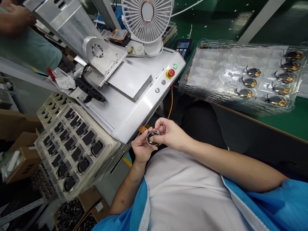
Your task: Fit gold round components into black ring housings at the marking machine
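Closest in, a round black-rimmed part with a gold centre (151, 138) sits between the two hands, just in front of the white shirt (183, 189) on the person's chest. It lies in the curled fingers of the left grip (141, 148), which is closed under and around its rim, with the flat face tipped up toward the head camera. Being round, the part shows no long axis, and it lies nearer the left palm than the right. The right grip (171, 134) comes in from the person's right with its fingers bent down over that face; they hide part of the gold, so I cannot quite tell whether they are clamping the part or only resting on it. Just beyond the grips, a small orange-gold strip (143, 129) lies by the rounded edge of a white machine housing (127, 115), and farther ahead on that housing is a red emergency-stop button (171, 72). Left of the grips, a stack of clear trays (72, 144) holds round black parts (96, 148) in rows of dark recesses. Right of the grips, a stack of clear blister trays (240, 61) on a green desk (298, 126) carries black-and-gold parts with thin curved tails (253, 72). Farthest off stand a white desk fan (147, 19) and, at the top left, a co-worker's hand (16, 14).
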Motion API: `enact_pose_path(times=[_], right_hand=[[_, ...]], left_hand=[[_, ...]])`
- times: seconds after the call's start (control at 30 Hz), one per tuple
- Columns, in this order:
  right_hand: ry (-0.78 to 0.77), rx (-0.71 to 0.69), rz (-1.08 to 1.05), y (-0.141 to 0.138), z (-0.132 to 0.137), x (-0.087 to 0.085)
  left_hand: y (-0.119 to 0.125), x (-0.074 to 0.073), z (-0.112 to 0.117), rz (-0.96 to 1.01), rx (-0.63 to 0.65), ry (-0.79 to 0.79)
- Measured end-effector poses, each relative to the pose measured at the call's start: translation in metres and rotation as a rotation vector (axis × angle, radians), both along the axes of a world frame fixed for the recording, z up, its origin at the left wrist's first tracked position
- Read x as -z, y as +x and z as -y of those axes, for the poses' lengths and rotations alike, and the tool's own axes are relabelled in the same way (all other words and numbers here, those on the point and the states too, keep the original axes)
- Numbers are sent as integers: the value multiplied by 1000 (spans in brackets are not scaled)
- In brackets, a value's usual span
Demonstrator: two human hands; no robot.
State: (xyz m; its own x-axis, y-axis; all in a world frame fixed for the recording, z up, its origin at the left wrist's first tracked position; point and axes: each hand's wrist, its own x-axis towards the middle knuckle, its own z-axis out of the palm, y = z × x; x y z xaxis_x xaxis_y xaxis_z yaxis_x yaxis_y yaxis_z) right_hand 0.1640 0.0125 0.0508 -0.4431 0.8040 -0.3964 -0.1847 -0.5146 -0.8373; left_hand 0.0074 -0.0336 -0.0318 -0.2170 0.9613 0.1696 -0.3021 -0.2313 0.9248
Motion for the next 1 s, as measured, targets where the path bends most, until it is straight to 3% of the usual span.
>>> enact_pose_path(times=[0.2,0.43,0.57,0.7,0.87,1.0], right_hand=[[-90,-152,57,8,-4,7],[-140,-94,-37,5,1,18],[-97,-112,-19,-5,-2,18],[63,-213,128,-10,-47,9],[217,298,313,-6,-142,-12],[247,333,383,-2,-185,-24]], left_hand=[[0,1,4,-38,-38,-45],[2,-6,7,-127,8,-1],[0,-8,7,-101,-56,-36],[-5,-18,0,-24,-153,-57],[-12,-33,-1,-23,14,-100],[-12,-32,3,-136,67,-85]])
